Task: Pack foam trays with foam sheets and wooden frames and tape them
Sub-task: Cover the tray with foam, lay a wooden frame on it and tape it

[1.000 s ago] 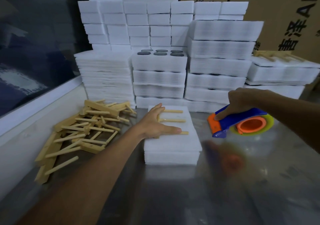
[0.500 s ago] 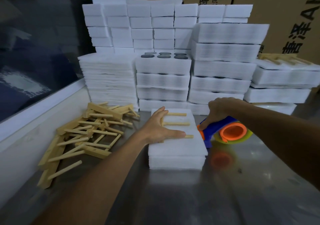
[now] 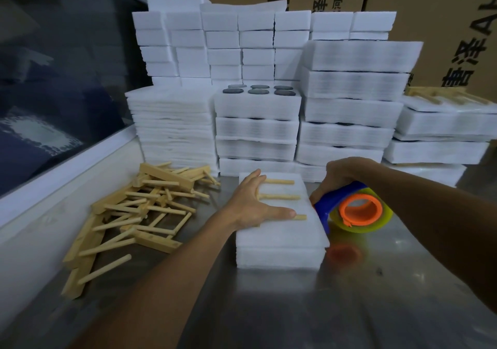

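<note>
Foam pack: white foam pack sits mid-table, long axis running away from the camera toward the stacks.
Frame: wooden frame lies on top, its three dowels pointing right, across the pack.
Left hand: left hand is flat, fingers spread, pressing the frame down.
Right hand: right hand grips the tape dispenser, blue and orange.
Change: dispenser was well off to the right a second ago, now it's touching the pack's right edge.
Surface: shiny metal table, loose wooden frames piled at left.
Room: stacked foam trays behind, cardboard boxes at the back.
</note>
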`<state>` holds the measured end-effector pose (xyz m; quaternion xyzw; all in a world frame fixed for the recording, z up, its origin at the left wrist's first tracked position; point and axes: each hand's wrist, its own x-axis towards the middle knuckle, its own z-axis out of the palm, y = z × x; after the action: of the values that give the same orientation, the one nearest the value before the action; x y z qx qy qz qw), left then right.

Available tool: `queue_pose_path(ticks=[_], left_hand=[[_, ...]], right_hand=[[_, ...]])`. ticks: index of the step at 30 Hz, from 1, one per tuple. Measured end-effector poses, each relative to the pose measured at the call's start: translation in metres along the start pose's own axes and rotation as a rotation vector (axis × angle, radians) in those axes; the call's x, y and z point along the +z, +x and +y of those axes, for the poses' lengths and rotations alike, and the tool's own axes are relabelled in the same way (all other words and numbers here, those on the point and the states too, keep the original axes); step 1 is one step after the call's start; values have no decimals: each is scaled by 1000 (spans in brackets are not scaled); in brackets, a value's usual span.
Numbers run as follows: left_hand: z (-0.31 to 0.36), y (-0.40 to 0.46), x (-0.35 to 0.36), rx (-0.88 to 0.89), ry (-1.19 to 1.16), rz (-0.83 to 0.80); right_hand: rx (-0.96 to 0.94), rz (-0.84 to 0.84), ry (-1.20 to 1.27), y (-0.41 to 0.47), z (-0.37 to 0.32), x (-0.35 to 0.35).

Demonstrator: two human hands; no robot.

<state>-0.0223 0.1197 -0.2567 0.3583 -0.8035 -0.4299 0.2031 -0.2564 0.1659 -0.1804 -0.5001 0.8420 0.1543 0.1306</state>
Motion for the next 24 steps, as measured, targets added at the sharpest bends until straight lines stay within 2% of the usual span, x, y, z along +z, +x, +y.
queue_pose_path(ticks=[6,10,15,17,20,24], left_hand=[[0,0,1,10,0,11],[-1,-1,1,28,-7,20],[-1,-2,0,19,-11,3],[0,-3,0,20,-27,4],[1,-3,0,19,-17,8],[2,-3,-1,8,-13,5]], right_hand=[[72,-290,192,-9,15,9],[101,-324,344,-13,25,15],[182,-235,287,-12,23,20],[248,-126,259,-11,25,22],[333,125,150,-19,22,22],[344,215,131,-20,16,21]])
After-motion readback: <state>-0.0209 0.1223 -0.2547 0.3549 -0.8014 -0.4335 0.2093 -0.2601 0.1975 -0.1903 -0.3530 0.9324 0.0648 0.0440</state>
